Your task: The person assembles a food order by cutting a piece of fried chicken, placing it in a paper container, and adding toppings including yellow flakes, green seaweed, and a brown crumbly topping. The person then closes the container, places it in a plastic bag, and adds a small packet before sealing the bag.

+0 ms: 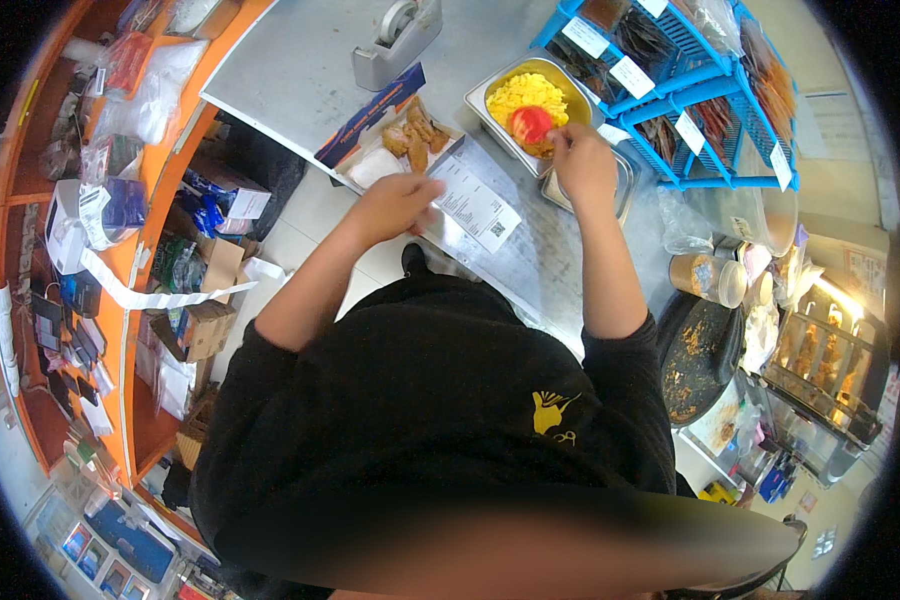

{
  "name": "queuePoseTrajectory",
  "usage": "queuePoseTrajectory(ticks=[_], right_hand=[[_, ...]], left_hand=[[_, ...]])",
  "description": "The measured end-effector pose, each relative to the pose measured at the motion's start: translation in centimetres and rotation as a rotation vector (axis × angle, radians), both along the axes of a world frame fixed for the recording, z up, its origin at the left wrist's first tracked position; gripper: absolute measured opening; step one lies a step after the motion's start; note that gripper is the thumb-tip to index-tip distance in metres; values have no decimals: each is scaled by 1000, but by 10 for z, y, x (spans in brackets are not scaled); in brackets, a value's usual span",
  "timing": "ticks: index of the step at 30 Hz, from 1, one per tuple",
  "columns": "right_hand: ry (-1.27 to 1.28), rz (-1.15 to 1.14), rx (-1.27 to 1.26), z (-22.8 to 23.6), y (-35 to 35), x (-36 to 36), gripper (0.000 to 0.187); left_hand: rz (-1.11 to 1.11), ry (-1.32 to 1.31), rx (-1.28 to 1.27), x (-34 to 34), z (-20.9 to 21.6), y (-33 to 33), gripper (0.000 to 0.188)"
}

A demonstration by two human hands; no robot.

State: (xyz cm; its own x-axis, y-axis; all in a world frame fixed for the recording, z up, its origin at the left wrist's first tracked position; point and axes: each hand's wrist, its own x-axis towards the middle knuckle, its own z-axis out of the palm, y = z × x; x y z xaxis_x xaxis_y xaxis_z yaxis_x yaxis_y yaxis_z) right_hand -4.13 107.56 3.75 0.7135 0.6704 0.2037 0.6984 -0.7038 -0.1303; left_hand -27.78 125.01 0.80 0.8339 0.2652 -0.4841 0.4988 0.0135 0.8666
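Observation:
My left hand (395, 205) rests on the edge of a white printed slip (475, 205) lying on the grey counter (290, 70), fingers curled on the paper. My right hand (582, 165) reaches into a steel pan (490, 105) of yellow shredded food (525, 92) and grips a red scoop (530, 125) at the pan's near corner. An open cardboard box (395, 165) with brown fried pieces (418, 130) sits just beyond my left hand, its blue lid flap folded back.
A grey tape dispenser (395, 40) stands at the back of the counter. A blue wire rack (690, 90) with bagged snacks is at the right. A lidded cup (705, 275), a dark greasy tray (698, 355) and a warming cabinet (825, 375) stand at right. Orange shelves (120, 290) with clutter run along the left.

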Motion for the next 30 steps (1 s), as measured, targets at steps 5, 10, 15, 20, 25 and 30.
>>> queuePoseTrajectory(ticks=[5, 10, 15, 20, 25, 30], right_hand=[[-174, -9, -31, 0, 41, 13, 16], [-29, 158, -177, -14, 60, -17, 15], [102, 183, -69, -14, 50, -25, 16], [298, 185, -54, -4, 45, -4, 16], [473, 201, 21, 2, 40, 14, 17], [607, 42, 66, -9, 42, 19, 19]], left_hand=[[257, -210, -53, 97, -15, -15, 72], [340, -321, -43, 134, -27, -11, 73], [407, -344, -146, 134, -38, -15, 73], [428, -343, -141, 136, -37, -18, 72], [393, -315, -140, 130, -36, -25, 74], [354, -341, -88, 127, -38, -26, 74]])
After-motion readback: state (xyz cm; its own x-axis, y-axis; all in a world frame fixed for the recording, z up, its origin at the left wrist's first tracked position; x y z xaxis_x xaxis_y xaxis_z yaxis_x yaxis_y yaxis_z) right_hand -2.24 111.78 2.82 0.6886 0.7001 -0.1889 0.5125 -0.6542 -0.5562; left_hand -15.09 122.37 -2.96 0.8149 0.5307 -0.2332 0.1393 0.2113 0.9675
